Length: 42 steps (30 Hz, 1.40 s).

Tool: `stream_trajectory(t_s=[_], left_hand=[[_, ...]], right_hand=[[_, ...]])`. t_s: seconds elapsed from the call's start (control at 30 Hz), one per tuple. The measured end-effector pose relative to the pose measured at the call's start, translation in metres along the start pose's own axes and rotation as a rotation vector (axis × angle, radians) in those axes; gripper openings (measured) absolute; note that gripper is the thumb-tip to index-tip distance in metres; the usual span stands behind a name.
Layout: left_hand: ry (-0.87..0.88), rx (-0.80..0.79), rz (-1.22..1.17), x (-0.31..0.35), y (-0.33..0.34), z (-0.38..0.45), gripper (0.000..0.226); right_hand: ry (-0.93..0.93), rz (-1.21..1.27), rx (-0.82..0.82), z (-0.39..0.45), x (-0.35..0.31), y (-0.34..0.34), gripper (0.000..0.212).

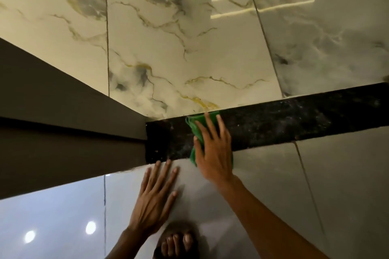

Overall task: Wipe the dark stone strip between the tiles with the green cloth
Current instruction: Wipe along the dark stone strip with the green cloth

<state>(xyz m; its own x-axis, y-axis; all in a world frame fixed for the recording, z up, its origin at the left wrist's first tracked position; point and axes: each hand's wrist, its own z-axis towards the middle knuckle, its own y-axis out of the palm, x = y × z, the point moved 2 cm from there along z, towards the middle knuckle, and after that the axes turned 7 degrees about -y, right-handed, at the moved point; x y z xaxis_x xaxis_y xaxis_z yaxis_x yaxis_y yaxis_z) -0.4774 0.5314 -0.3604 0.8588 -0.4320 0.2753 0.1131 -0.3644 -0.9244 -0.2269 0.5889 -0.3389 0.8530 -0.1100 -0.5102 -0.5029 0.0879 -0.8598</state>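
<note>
Head camera: my right hand point(212, 151) is pressing the green cloth point(196, 132) flat, fingers spread, on the dark stone strip point(294, 120) near its left end; my left hand point(155, 197) is bracing open-palmed on the near tile point(347, 185). The bunched cloth is risking slipping off the strip's edge.

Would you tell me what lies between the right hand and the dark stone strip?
In the head view, the green cloth lies flat between the right hand and the dark stone strip; its edges show around the spread fingers.
</note>
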Motion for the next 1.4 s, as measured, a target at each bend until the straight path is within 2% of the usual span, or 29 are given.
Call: stream_trajectory(t_s=[0.1,0.2,0.4,0.53,0.93,1.2,1.4], left_hand=[[0.021,0.059,0.103,-0.007,0.009,0.003,0.068],[0.026,0.072,0.124,-0.009,0.012,0.005,0.07],[0.022,0.073,0.147,-0.006,0.008,0.005,0.072],[0.027,0.055,0.143,-0.006,0.008,0.005,0.077],[0.041,0.134,0.195,-0.01,0.014,0.011,0.088],[0.006,0.162,0.154,-0.002,0.015,0.018,0.089],[0.005,0.119,0.161,0.0,0.014,0.016,0.092]], right_hand=[[-0.176,-0.23,-0.067,0.004,-0.001,0.033,0.068],[-0.253,-0.242,-0.065,0.009,0.003,0.04,0.071],[-0.246,-0.221,-0.133,0.011,0.007,0.031,0.064],[-0.201,-0.224,-0.112,0.016,0.028,0.018,0.061],[0.061,-0.43,-0.021,0.004,0.204,-0.09,0.057],[0.371,-0.367,0.03,0.007,0.308,-0.155,0.06],[0.61,-0.274,0.108,-0.001,0.35,-0.195,0.061]])
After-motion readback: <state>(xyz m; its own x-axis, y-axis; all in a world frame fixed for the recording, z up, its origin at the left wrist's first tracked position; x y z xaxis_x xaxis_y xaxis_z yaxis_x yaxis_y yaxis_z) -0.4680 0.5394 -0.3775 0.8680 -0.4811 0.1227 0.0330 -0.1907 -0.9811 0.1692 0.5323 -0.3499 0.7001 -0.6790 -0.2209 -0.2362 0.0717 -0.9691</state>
